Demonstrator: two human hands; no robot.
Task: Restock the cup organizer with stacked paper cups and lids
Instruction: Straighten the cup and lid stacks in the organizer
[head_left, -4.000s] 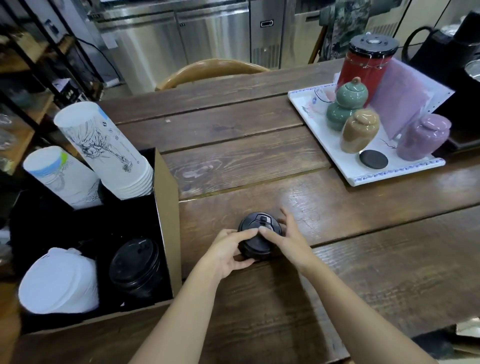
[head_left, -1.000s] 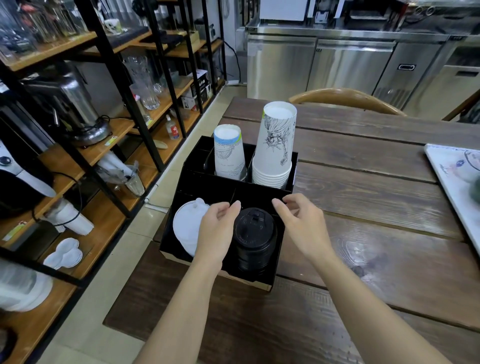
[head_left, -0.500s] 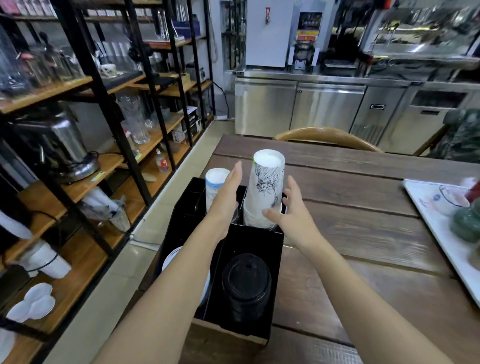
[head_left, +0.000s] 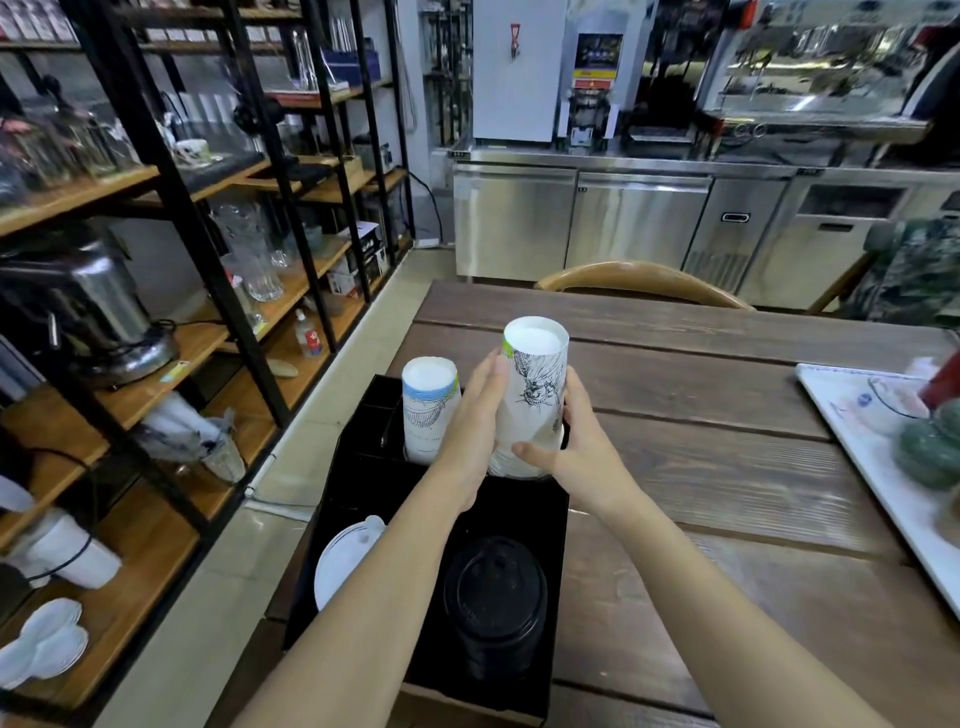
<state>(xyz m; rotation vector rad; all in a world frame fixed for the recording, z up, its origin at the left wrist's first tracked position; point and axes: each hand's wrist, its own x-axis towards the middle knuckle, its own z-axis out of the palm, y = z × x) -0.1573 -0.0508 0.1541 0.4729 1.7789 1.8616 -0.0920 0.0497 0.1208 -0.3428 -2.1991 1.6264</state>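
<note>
Paper cup stack (head_left: 535, 395), far-right organizer (head_left: 556, 525) compartment: I am clasping it between left hand (head_left: 475, 415) and right hand (head_left: 569, 447), both grips closed around its walls. Light, crushable; gripping low, near the rims, seems safest.

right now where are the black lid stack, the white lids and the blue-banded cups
black lid stack (head_left: 494, 582), head view, top lid's face
white lids (head_left: 343, 558), head view, front lid's face
blue-banded cups (head_left: 430, 410), head view, side wall
</note>
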